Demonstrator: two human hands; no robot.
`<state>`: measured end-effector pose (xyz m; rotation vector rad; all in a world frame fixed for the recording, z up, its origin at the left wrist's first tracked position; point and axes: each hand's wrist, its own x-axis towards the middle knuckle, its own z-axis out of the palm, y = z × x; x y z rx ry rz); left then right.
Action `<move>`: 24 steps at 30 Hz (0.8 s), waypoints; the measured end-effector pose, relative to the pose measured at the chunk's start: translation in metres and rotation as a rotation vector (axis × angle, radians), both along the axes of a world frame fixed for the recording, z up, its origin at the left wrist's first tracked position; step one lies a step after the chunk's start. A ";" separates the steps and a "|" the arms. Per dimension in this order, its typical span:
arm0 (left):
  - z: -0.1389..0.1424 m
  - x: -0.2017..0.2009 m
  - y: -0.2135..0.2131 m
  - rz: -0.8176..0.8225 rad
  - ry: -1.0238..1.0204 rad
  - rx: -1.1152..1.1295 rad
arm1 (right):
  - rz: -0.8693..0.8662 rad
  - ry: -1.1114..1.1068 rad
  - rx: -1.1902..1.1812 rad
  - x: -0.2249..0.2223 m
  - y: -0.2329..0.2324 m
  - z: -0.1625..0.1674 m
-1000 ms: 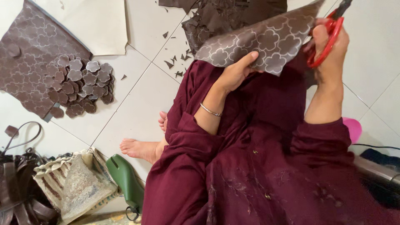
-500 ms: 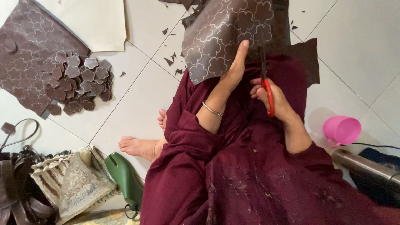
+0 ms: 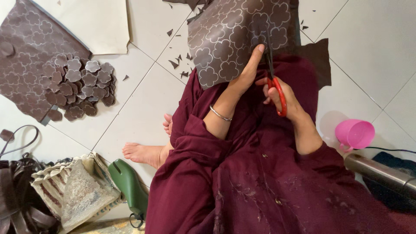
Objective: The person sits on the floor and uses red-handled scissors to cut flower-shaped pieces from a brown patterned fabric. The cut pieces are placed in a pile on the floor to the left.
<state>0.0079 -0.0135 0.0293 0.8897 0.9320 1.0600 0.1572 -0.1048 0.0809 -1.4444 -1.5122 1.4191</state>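
Cutting is the step in hand: the left hand (image 3: 248, 71) grips the brown patterned sheet (image 3: 236, 37) held up above the lap, fingers clenched on its lower edge. The right hand (image 3: 284, 97), wrist bent upward, grasps red-handled scissors (image 3: 274, 73), blades at the sheet; following 1 printed outline likely needs slow turning.

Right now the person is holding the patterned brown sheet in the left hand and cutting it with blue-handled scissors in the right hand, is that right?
Not quite: the scissors have red handles, not blue, as the head view shows. The rest holds: the left hand holds up the patterned brown sheet, and the right hand works the scissors into it.
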 end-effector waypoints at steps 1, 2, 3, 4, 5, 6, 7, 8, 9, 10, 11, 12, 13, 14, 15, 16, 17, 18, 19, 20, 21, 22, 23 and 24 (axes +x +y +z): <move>0.002 -0.001 -0.001 0.020 -0.005 0.029 | -0.003 0.003 -0.015 0.000 0.000 0.000; 0.004 -0.001 -0.002 0.040 -0.011 0.060 | -0.007 0.005 -0.028 0.001 0.000 -0.001; 0.007 -0.001 -0.002 0.059 -0.017 0.091 | -0.011 0.006 -0.040 0.001 0.000 -0.001; 0.008 -0.001 -0.002 0.051 -0.031 0.086 | -0.011 0.006 -0.041 0.001 0.000 -0.001; 0.010 -0.002 -0.003 0.045 -0.045 0.080 | -0.011 0.005 -0.043 0.001 -0.001 -0.001; 0.011 -0.002 -0.002 0.038 -0.059 0.073 | -0.011 0.006 -0.046 0.001 -0.001 -0.001; 0.012 -0.001 -0.003 0.028 -0.046 0.063 | -0.014 0.015 -0.046 0.001 -0.001 -0.001; 0.012 -0.002 -0.004 0.020 -0.033 0.054 | -0.016 0.025 -0.045 0.000 -0.001 -0.002; 0.012 -0.002 -0.004 0.013 -0.020 0.045 | -0.017 0.035 -0.043 -0.001 -0.001 -0.002; 0.013 -0.002 -0.004 0.016 -0.013 0.048 | -0.013 0.063 -0.053 -0.001 -0.001 -0.002; 0.012 -0.001 -0.004 0.018 -0.007 0.050 | -0.009 0.091 -0.063 -0.001 -0.001 -0.002; 0.012 -0.001 -0.004 0.021 0.000 0.052 | -0.005 0.119 -0.073 -0.001 -0.001 -0.001; 0.011 -0.001 -0.004 0.010 -0.026 0.045 | 0.003 0.115 -0.064 -0.001 0.000 -0.001; 0.011 -0.002 -0.004 -0.001 -0.051 0.039 | 0.010 0.111 -0.055 -0.001 0.000 -0.001; 0.010 -0.001 -0.003 -0.013 -0.078 0.034 | 0.016 0.106 -0.044 -0.001 0.000 0.000; 0.010 -0.001 -0.003 -0.009 -0.081 0.035 | 0.010 0.106 -0.044 0.000 0.000 0.000; 0.010 -0.001 -0.003 -0.003 -0.084 0.036 | 0.004 0.106 -0.044 0.000 0.000 0.000; 0.010 -0.001 -0.003 0.002 -0.086 0.037 | -0.002 0.107 -0.044 0.000 0.000 0.000; 0.010 -0.001 -0.003 -0.004 -0.073 0.027 | -0.004 0.103 -0.039 0.000 0.000 -0.001; 0.011 -0.001 -0.003 -0.009 -0.059 0.016 | -0.006 0.100 -0.034 0.000 0.000 -0.001; 0.011 -0.002 -0.003 -0.014 -0.045 0.005 | -0.007 0.097 -0.029 0.000 0.000 -0.001; 0.012 -0.002 -0.003 -0.011 -0.077 0.020 | -0.013 0.126 -0.042 0.000 0.001 -0.002; 0.013 -0.003 -0.004 -0.009 -0.110 0.034 | -0.020 0.154 -0.054 0.001 0.001 -0.002; 0.014 -0.004 -0.005 -0.007 -0.142 0.048 | -0.027 0.182 -0.066 0.001 0.001 -0.002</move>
